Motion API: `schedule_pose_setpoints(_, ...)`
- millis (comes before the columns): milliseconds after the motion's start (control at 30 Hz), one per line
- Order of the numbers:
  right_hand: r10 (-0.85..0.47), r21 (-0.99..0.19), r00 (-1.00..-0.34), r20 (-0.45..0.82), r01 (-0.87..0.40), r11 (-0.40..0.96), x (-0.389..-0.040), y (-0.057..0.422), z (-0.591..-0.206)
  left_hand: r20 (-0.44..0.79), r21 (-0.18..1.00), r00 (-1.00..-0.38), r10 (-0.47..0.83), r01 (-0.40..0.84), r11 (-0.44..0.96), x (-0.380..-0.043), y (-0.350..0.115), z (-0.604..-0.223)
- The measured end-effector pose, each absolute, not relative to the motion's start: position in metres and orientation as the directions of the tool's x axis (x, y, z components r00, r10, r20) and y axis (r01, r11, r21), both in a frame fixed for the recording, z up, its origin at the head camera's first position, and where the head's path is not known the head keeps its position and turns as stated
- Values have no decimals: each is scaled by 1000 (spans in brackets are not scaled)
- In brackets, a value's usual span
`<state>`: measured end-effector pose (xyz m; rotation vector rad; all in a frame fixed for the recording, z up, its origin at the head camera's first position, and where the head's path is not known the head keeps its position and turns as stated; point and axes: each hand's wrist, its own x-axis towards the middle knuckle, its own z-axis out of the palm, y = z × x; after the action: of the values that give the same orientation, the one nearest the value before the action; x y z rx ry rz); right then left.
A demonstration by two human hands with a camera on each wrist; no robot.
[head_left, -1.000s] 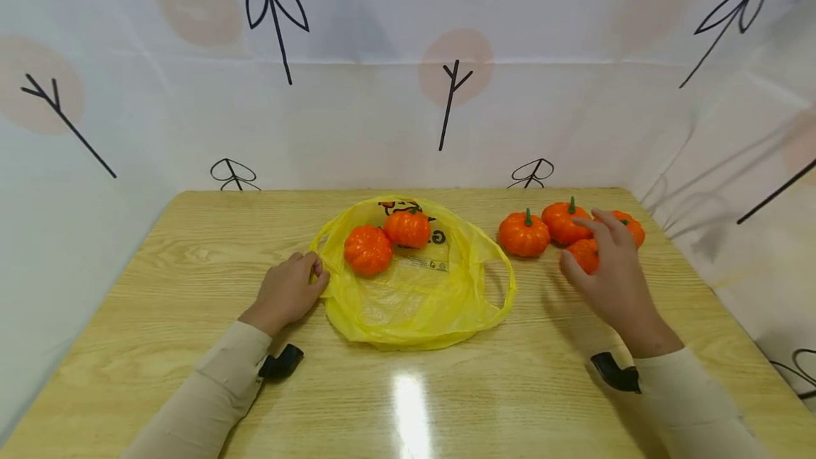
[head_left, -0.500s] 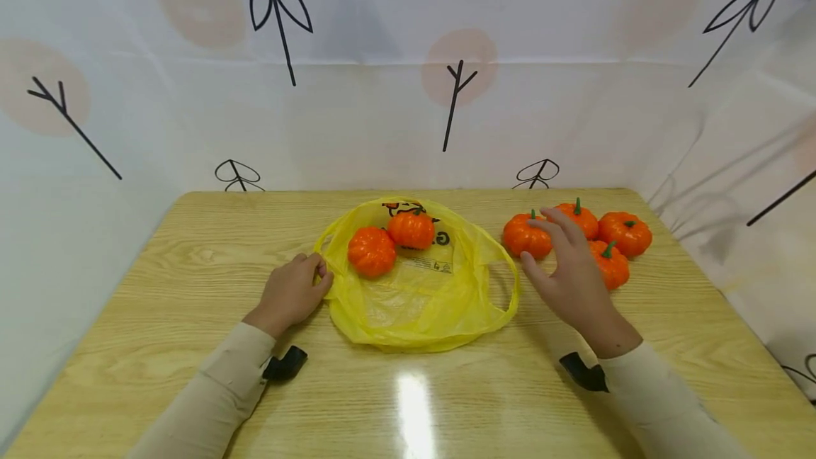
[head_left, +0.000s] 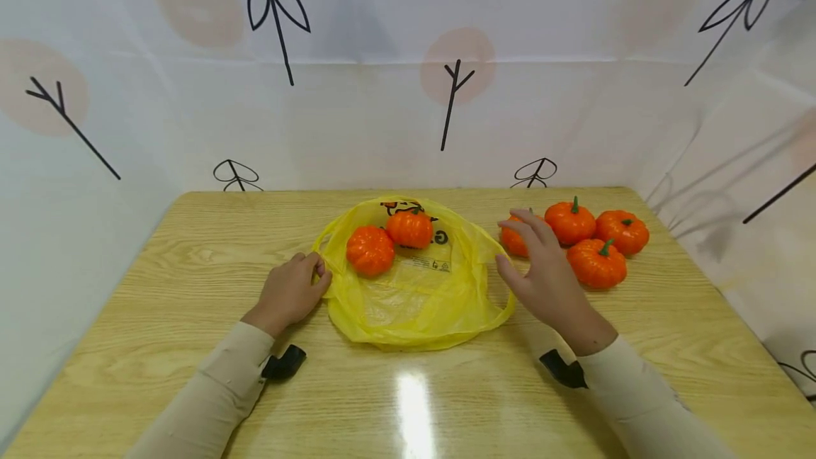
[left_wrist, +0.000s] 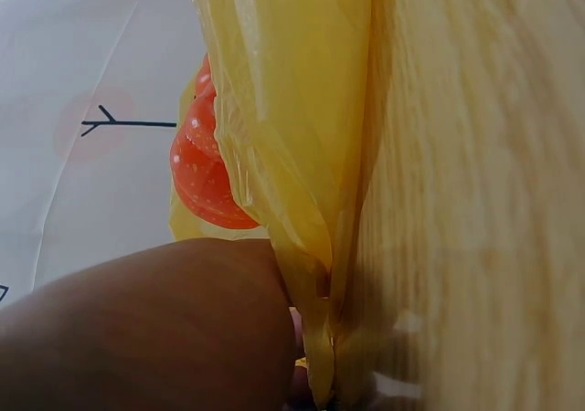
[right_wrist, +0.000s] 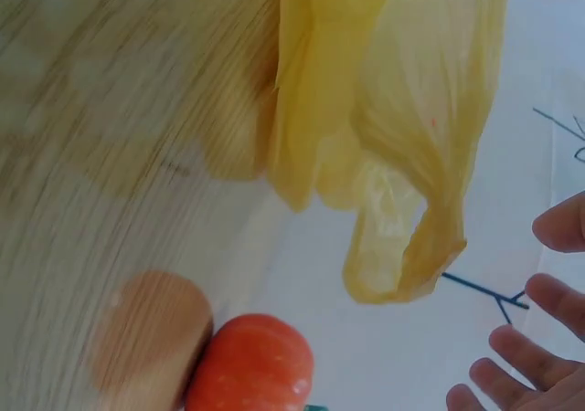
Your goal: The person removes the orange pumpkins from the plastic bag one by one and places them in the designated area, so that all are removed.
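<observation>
A yellow plastic bag (head_left: 408,303) lies spread with its mouth towards me. Two small orange pumpkins (head_left: 370,251) sit inside it. My left hand (head_left: 290,290) pinches the bag's left edge by the handle; the left wrist view shows the yellow film (left_wrist: 302,82) running down to partly hidden fingers. My right hand (head_left: 547,278) hovers by the bag's right handle (head_left: 510,296), fingers spread and holding nothing. Behind its fingers, one pumpkin (head_left: 515,241) is partly covered. In the right wrist view, the fingertips (right_wrist: 535,356) are apart from the hanging handle loop (right_wrist: 393,288).
To the right of the right hand, several more orange pumpkins with green stems (head_left: 597,264) stand close together on the wooden table (head_left: 191,253). A patterned white cloth (head_left: 357,126) rises behind the table's far edge and along the sides.
The right hand has moved left, away from over the right-hand pumpkins, past the leftmost of that group to beside the bag handle. The left hand stays on the bag's edge.
</observation>
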<state>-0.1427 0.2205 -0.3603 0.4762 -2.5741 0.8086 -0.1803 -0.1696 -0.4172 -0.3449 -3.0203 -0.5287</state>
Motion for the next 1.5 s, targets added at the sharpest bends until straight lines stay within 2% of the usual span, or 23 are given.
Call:
schedule_pose_setpoints(367, -224, -505, -902, 368, -397, 766, -143, 202, -359, 91, 333, -974, 208, 227, 915, -180, -168, -415)
schedule_pose_setpoints(1000, -301, -484, -896, 327, -432, 761, -141, 158, -356, 82, 335, -977, 195, 211, 918, -180, -170, -417)
schedule_pose_setpoints(1500, -377, -460, -863, 336, -500, 734, -145, 135, -357, 83, 336, -976, 201, 217, 916, -179, -169, -415)
